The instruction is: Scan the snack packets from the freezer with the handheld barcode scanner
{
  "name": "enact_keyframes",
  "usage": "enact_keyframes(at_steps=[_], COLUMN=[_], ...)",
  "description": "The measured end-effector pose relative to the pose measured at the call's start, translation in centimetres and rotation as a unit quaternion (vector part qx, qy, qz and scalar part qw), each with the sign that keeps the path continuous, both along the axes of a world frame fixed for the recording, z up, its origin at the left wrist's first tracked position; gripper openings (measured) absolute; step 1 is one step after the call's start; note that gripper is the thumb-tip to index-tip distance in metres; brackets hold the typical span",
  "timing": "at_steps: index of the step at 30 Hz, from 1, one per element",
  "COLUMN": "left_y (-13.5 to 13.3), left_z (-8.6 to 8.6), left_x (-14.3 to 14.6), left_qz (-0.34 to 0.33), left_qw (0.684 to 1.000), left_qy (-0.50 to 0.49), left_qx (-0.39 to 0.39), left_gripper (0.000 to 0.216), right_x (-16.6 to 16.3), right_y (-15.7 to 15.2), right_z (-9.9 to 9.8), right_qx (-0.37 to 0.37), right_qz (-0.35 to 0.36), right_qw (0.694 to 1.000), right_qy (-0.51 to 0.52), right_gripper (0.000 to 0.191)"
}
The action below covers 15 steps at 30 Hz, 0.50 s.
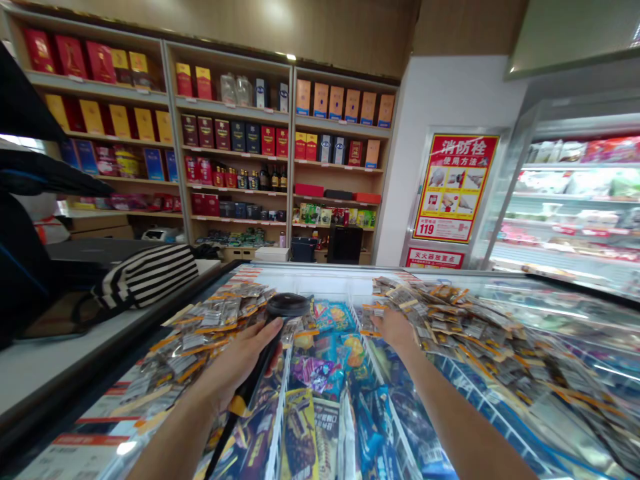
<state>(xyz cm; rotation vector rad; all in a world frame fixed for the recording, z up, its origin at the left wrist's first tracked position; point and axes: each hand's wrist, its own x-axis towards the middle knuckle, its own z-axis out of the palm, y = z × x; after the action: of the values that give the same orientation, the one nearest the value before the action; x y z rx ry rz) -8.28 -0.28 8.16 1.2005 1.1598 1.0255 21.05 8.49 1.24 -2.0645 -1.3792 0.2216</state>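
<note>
My left hand (247, 353) is wrapped round the handle of a black handheld barcode scanner (287, 305), its head pointing away from me and its cord hanging down toward me. Small flat packets with orange edges lie in a pile (210, 320) on the freezer glass beside that hand. My right hand (397, 328) reaches to the near-left edge of a larger pile of the same packets (460, 320). Its fingers are closed on one small packet (369, 321). Part of the fingers is hidden behind the hand.
Below both hands is a chest freezer with wrapped ice creams (320, 373) in wire baskets (280, 427). A striped pouch (150, 275) lies on the counter at left. Shelves of boxed bottles (235, 137) stand behind, and a lit display fridge (575, 200) at right.
</note>
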Motion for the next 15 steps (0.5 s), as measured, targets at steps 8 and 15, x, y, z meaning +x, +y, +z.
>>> enact_keyframes(at_steps=[8, 15], left_y=[-1.4, -2.5], left_z=[0.1, -0.4], left_x=[0.7, 1.9], left_qz=[-0.115, -0.224], left_qw=[0.991, 0.973], left_qy=[-0.058, -0.042], left_qx=[-0.024, -0.025], left_gripper=[0.036, 0.034], right_x=[-0.5, 0.5], right_y=[-0.3, -0.9], right_z=[-0.3, 0.0], right_qx=[0.079, 0.197], right_qz=[0.083, 0.086], right_qw=[0.945, 0.808], right_qy=[0.307, 0.549], right_gripper=[0.025, 0.037])
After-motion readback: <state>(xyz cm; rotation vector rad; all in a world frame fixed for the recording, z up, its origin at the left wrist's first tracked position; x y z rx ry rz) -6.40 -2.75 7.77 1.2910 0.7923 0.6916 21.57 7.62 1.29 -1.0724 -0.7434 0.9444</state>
